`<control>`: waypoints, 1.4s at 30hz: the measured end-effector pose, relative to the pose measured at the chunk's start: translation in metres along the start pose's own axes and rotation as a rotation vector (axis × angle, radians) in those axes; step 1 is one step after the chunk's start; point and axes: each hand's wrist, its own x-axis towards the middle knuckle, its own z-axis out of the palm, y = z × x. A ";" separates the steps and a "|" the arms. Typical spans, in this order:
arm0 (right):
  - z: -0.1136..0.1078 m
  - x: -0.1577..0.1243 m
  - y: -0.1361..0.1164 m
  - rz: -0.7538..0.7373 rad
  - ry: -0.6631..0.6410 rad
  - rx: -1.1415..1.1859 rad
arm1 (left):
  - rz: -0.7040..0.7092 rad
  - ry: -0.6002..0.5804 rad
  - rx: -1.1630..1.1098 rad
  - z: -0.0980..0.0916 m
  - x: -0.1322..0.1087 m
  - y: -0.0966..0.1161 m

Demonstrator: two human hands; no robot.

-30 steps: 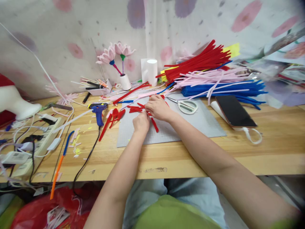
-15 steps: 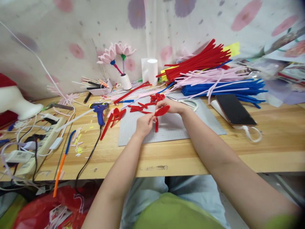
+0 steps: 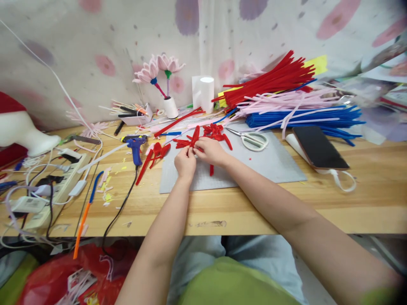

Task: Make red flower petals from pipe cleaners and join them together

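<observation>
Over the grey mat [image 3: 267,165] my two hands meet at a red pipe cleaner petal [image 3: 195,136], which points up and away from me. My left hand [image 3: 185,164] pinches its lower end. Close against it, my right hand [image 3: 210,150] has its fingers closed at the same end; its fingertips are partly hidden. Just beyond the hands lies a pile of short red pipe cleaner pieces [image 3: 212,130]. One red piece [image 3: 211,170] shows below my right wrist. White-handled scissors [image 3: 253,140] rest on the mat to the right.
Left of the mat are finished red petals [image 3: 157,150] and a blue glue gun [image 3: 136,152] with its cord. A power strip [image 3: 60,190] stands further left. Bundles of red, pink and blue pipe cleaners [image 3: 295,118] lie at the back right, near a phone [image 3: 319,148].
Both hands have shifted left, and the red petal has swung from pointing right to pointing upward. My right hand and forearm have uncovered the scissors.
</observation>
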 end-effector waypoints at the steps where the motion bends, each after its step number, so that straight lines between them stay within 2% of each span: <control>1: 0.000 0.000 0.004 0.020 -0.005 0.038 | 0.011 -0.007 -0.026 0.001 0.000 -0.001; 5: 0.000 0.003 0.017 0.237 0.027 0.338 | 0.049 -0.057 -0.110 0.004 0.000 -0.004; 8: 0.001 0.005 0.022 0.315 0.079 0.647 | 0.035 -0.130 -0.216 0.007 0.000 -0.004; 10: 0.001 0.006 0.023 0.322 0.054 0.824 | -0.037 -0.206 -0.381 0.009 0.000 -0.003; 13: -0.002 0.005 0.026 0.316 -0.010 0.949 | -0.205 -0.313 -0.621 0.009 0.000 0.002; 18: -0.011 0.002 0.031 0.343 -0.171 1.067 | -0.395 -0.491 -0.841 0.004 0.002 0.008; 22: -0.010 0.002 0.030 0.368 -0.192 1.175 | -0.544 -0.618 -0.994 -0.002 0.003 0.008; 28: -0.005 0.002 0.028 0.378 -0.180 1.286 | -0.580 -0.666 -1.086 -0.006 0.004 0.010; 34: -0.005 0.001 0.024 0.394 -0.208 1.389 | -0.790 -0.662 -1.242 -0.006 0.004 0.013; 38: 0.002 0.002 0.026 0.446 -0.215 1.441 | -0.887 -0.578 -1.265 -0.002 0.006 0.013; 42: 0.005 0.004 0.026 0.500 -0.255 1.435 | -0.875 -0.486 -1.211 0.002 0.007 0.014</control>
